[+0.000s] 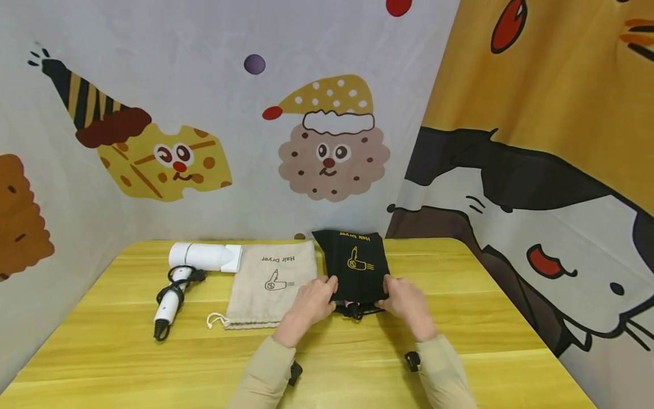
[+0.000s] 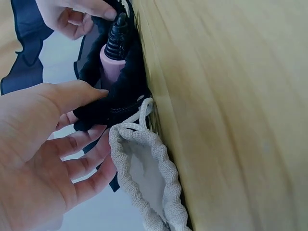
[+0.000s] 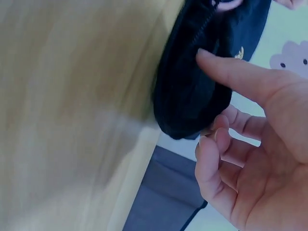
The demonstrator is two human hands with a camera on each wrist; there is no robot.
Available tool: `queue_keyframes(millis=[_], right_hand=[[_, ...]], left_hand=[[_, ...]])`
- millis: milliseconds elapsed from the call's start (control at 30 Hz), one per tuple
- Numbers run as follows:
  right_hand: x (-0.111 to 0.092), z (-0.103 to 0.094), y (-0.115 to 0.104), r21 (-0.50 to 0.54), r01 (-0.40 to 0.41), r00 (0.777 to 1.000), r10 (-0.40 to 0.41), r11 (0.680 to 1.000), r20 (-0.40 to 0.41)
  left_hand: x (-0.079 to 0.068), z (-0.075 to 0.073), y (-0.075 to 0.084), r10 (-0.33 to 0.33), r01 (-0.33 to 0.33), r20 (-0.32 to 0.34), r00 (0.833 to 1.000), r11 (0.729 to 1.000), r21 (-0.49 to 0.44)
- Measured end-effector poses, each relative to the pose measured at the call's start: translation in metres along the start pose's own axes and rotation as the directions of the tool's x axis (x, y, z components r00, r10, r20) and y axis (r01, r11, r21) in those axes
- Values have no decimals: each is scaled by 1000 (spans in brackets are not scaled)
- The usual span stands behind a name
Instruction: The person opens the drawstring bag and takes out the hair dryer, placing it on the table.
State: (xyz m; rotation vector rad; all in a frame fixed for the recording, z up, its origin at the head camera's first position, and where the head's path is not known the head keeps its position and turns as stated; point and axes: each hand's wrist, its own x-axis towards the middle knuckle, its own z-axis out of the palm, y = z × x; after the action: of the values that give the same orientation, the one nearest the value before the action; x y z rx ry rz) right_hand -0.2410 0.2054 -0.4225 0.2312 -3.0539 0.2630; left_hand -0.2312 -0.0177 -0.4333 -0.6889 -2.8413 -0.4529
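Well to the left of the left hand [image 1: 313, 302] and its fingers, a white hair dryer [image 1: 201, 257] lies on its side: a smooth barrel, a flattened nozzle flaring to the right, and a straight handle wound about with black cord [image 1: 175, 290]. Just beside those fingers, between them and the dryer, a pale drawstring bag [image 1: 271, 281] lies flat, its coarse weave gathered into puckers at the mouth, a white string [image 1: 217, 316] looped out at the near left corner. The left fingers pinch the hem of a black bag [image 1: 355, 278], thumb over the fold and the others beneath. Matt and soft, printed with yellow lettering and a line-drawn dryer, that bag spans the gap between the two sets of fingers. In its mouth, between the fingertips, shows a smooth, rounded pink handle [image 2: 111, 70] with a ridged black end [image 2: 117, 43]; cloth hides the rest, so how far it runs inside is hard to judge. The right hand [image 1: 407, 300] grips the opposite side of the hem, thumb on top, its other fingers curled under. Beneath all the fingers runs the yellowish wood-grain surface [image 1: 357, 363]; beyond them hangs a cloth backdrop [image 1: 204, 34] printed with cartoon figures.
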Motion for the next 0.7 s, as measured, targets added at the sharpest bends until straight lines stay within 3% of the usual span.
queue_keyframes(millis=[367,700], right_hand=[[1,11,-17,-72,38,996,-31,997,86],[1,9,-23,-78,60,976,-43,995,211]], left_hand=[[1,5,0,8,-8,-12,1000,1000,-7],[0,5,1,12,-13,-19,1000,1000,-5]])
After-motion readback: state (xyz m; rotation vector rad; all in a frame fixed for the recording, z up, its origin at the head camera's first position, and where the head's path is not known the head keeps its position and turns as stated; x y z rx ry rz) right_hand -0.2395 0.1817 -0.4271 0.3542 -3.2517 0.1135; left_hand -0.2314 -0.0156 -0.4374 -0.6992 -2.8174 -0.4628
